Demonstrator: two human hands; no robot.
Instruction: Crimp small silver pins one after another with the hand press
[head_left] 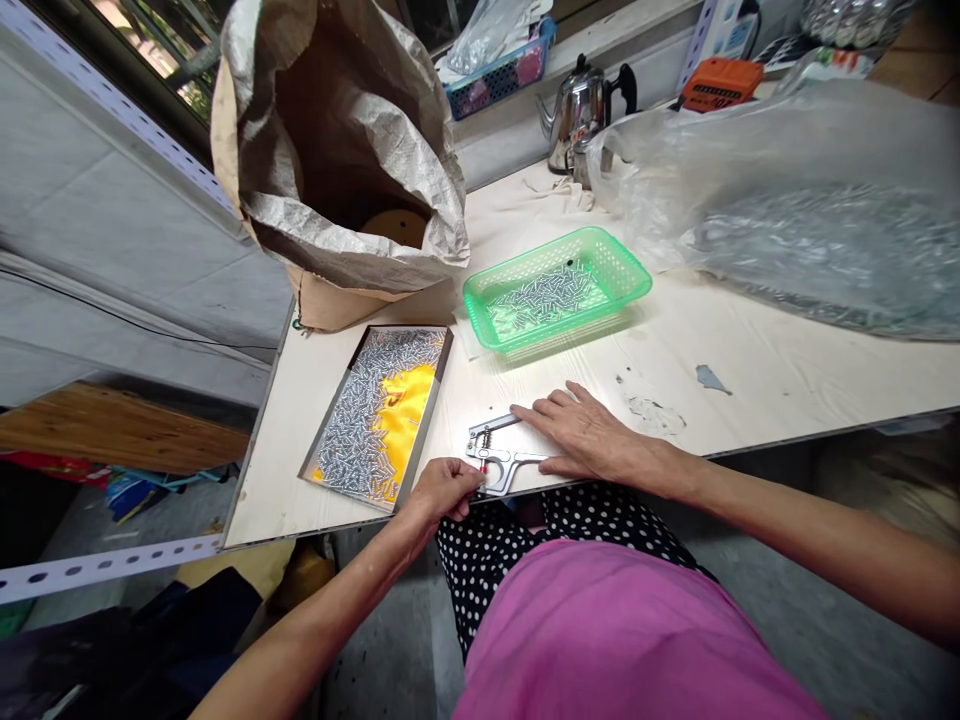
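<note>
Silver hand pliers [517, 457] with a small spring and a C-shaped jaw lie at the table's front edge. My right hand [581, 435] is round their two handles, fingers on the upper one and thumb by the lower. My left hand [450, 487] is closed in a pinch right at the jaw, beside a small red spot; what it pinches is too small to make out. To the left, a shallow tray [444, 395] holds many small silver metal pins, heaped around a bare yellow patch. Beyond the pliers, a green plastic basket [636, 275] contains more small metal pins.
A large open sack [352, 260] stands at the back left. On the right lies a clear plastic bag [810, 230] full of metal pieces. A steel kettle [585, 110], an orange box [721, 84] and a blue basket [501, 85] are along the back.
</note>
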